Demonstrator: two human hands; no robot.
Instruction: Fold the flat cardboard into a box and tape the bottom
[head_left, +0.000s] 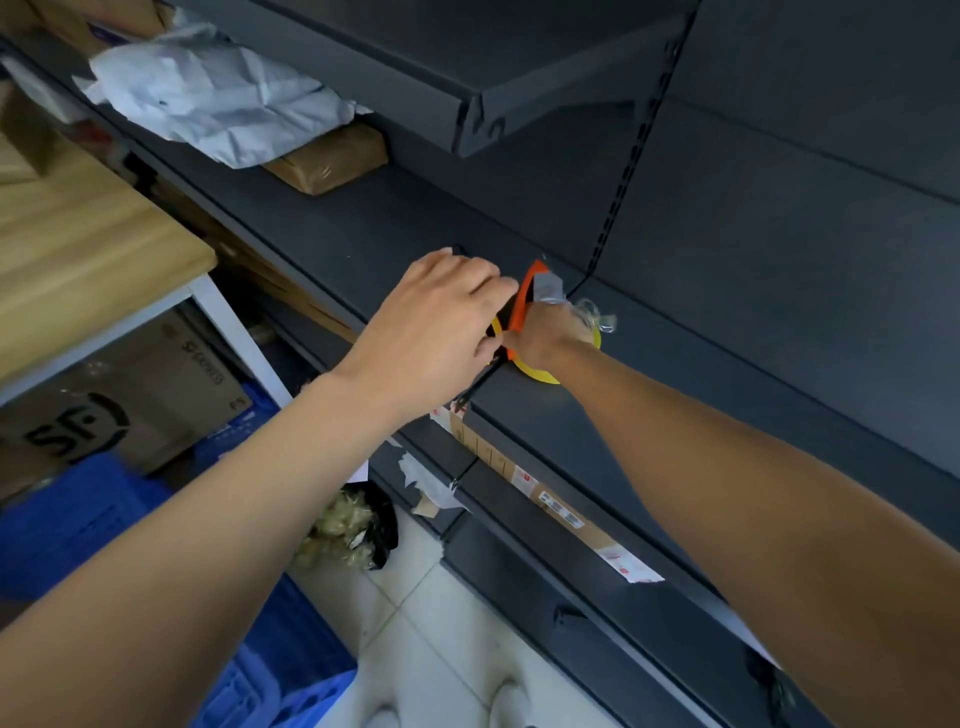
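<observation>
Blue crates (78, 519) are seen nearest, low at the left. Further out, both hands are brought together at the edge of the dark shelf (727, 338). The tape dispenser (525, 299), orange with a yellow roll, is gripped by the right hand (545, 338). The left hand (441, 322) is set against it with fingers bent, but its hold cannot be told. Beyond, a brown parcel (332, 161) is seen under crumpled white wrapping (208, 98).

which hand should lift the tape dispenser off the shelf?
Probably right. The right hand grips the tape dispenser on the shelf. The left hand only meets its near edge, and its hold is unclear.
</observation>
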